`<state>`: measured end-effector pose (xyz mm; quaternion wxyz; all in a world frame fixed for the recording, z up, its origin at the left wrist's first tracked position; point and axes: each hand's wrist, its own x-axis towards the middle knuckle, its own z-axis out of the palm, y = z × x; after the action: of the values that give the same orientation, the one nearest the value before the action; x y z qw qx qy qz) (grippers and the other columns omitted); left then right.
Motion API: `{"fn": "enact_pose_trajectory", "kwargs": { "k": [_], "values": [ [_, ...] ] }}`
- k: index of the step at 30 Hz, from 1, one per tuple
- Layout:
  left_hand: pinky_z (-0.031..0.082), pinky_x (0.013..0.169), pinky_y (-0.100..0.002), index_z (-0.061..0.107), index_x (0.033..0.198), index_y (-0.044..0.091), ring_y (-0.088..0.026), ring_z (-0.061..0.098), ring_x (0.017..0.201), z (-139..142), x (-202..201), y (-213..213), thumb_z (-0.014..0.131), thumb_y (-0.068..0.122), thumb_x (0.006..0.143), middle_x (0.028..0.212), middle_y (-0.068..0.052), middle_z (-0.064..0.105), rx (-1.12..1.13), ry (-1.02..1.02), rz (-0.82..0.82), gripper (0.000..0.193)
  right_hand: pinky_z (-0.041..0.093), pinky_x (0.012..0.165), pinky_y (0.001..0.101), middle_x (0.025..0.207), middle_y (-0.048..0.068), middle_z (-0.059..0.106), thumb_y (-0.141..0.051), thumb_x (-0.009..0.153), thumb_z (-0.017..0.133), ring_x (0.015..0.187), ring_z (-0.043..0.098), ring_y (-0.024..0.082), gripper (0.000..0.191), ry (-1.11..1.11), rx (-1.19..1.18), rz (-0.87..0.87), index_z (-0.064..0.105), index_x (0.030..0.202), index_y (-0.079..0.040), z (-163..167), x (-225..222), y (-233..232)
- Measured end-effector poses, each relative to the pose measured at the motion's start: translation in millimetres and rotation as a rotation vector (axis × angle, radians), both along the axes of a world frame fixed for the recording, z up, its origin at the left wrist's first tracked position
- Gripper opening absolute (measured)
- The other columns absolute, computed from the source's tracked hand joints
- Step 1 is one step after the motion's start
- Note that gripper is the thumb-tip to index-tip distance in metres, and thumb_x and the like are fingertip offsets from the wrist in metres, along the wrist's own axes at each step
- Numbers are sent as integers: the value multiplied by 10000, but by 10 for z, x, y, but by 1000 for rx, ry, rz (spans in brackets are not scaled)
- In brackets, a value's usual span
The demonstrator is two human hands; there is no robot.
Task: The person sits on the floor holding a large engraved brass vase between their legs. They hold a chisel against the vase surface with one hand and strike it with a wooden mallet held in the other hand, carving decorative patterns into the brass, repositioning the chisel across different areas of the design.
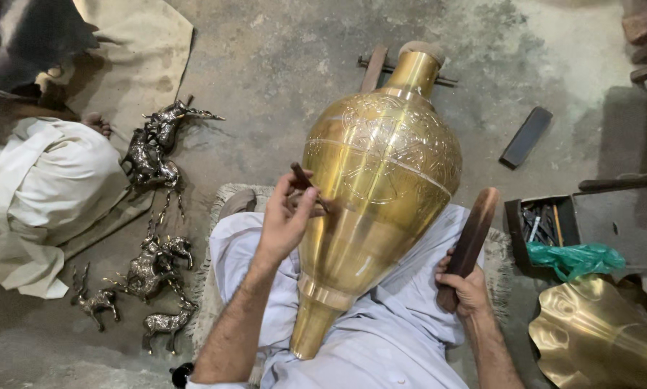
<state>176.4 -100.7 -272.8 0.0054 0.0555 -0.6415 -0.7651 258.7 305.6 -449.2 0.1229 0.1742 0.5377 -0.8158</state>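
Observation:
A large brass vase (381,180) lies across my lap, its neck pointing away and its foot toward me. Engraved patterns cover its upper belly. My left hand (286,216) holds a thin dark chisel (307,184) with its tip against the vase's left side. My right hand (462,287) grips the lower end of a long wooden mallet (473,234), which points up beside the vase's right flank without touching it.
Several small metal deer figures (154,151) lie on the concrete floor at left, by another person in white clothes (42,187). A dark flat bar (526,136) lies at right. A box of tools (543,220), a green bag (572,258) and a brass piece (597,338) sit at lower right.

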Motion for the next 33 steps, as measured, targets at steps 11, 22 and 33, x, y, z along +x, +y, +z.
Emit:
{"fn": "enact_pose_trajectory", "kwargs": {
  "k": [11,22,33],
  "values": [
    [644,836,-330,427,1352,-10,-213,714,1057,167,-456,-85,628,0,1008,1206,-134,604,181,-18,-145,398,583,700,336,995,30,637,160,685,709,870,656,179,697,43,-12,81,507,1332,-3,137,-222,95],
    [631,867,-330,423,1424,10,-231,730,1049,195,-603,-71,643,43,1013,1154,-129,648,269,-75,-204,468,560,743,296,929,75,690,23,864,743,822,681,163,575,241,392,135,492,1382,13,1271,-449,117],
    [632,921,-338,427,1433,14,-221,731,1097,104,-630,-153,641,9,1026,1182,-124,661,222,19,-156,459,550,860,265,1085,27,673,-5,868,764,961,655,107,503,254,599,101,569,1330,-34,1688,-551,14]
  ]
}}
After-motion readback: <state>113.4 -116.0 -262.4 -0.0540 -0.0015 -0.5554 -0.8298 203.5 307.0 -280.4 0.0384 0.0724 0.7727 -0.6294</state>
